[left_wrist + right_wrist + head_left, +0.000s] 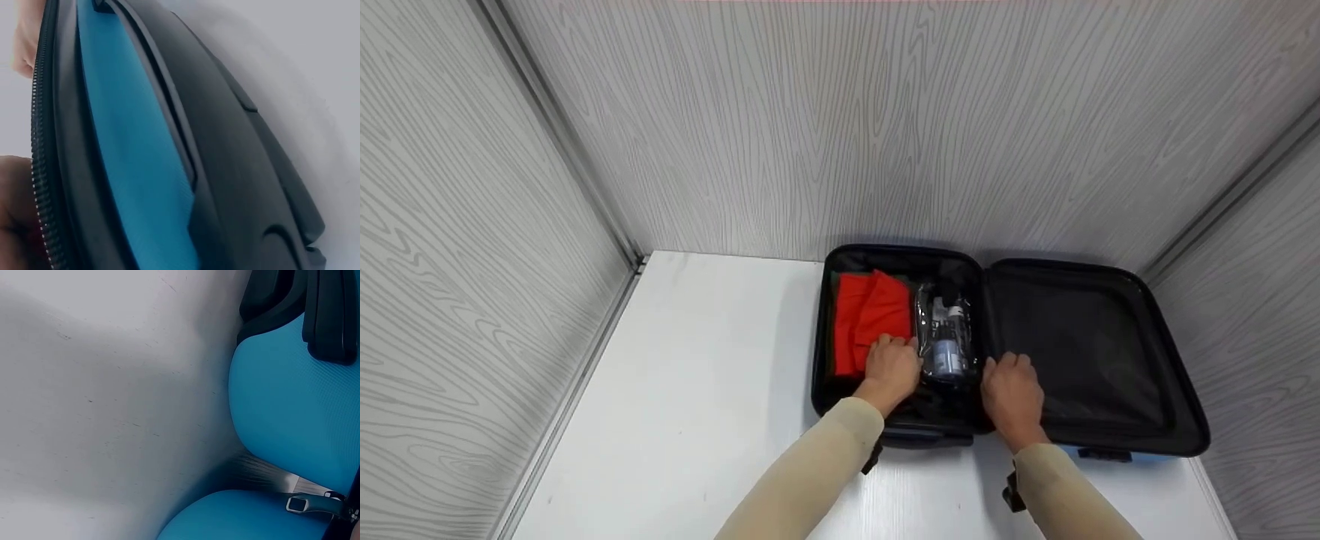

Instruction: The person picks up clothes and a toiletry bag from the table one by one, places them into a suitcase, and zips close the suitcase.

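- Your left hand, fingers bent, touches folded red cloth;
- your right hand touches the black-rimmed blue hard-shell suitcase;
- either's hold, I cannot tell.

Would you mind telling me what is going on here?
Someone is working at an open blue suitcase. Their left grip is on the near part of the folded red cloth, and their right grip is where the two halves meet. A clear pouch with bottles inside lies beside the cloth; the other half lies open.
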Tool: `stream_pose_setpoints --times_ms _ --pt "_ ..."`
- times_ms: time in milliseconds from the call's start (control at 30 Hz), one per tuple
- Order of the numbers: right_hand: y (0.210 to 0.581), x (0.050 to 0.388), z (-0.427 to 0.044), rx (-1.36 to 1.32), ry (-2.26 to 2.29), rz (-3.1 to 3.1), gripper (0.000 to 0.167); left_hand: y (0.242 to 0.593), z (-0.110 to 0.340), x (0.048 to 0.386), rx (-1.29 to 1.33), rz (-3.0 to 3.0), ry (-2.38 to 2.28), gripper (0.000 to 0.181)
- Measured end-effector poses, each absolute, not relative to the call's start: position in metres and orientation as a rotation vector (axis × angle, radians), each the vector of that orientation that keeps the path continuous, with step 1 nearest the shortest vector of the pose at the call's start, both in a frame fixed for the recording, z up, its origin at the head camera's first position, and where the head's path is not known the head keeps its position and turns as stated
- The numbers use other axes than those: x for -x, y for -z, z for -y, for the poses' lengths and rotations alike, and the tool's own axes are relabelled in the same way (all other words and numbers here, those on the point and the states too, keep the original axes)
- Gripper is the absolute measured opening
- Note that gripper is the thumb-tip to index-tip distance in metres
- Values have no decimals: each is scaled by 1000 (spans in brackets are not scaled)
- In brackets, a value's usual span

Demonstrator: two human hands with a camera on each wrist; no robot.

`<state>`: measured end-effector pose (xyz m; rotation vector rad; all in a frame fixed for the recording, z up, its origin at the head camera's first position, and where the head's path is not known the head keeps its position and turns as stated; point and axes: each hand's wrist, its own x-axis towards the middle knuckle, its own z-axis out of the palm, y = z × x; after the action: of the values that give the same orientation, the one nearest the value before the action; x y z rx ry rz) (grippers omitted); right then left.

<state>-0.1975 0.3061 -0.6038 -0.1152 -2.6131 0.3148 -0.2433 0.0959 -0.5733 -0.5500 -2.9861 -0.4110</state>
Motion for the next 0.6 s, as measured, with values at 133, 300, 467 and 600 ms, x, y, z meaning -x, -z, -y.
stream_pose_setpoints --times_ms 133,300,467,600 --pt "604 197 -306 118 -316 2617 34 575 -94 244 577 2990 437 39" --pt "604 198 -307 124 -318 2608 34 573 -92 246 592 2994 507 41" --pt "603 198 -306 139 -331 2610 34 569 -88 249 617 3023 634 48" --pt "604 198 -307 130 -319 2594 34 564 -80 250 615 3015 810 47"
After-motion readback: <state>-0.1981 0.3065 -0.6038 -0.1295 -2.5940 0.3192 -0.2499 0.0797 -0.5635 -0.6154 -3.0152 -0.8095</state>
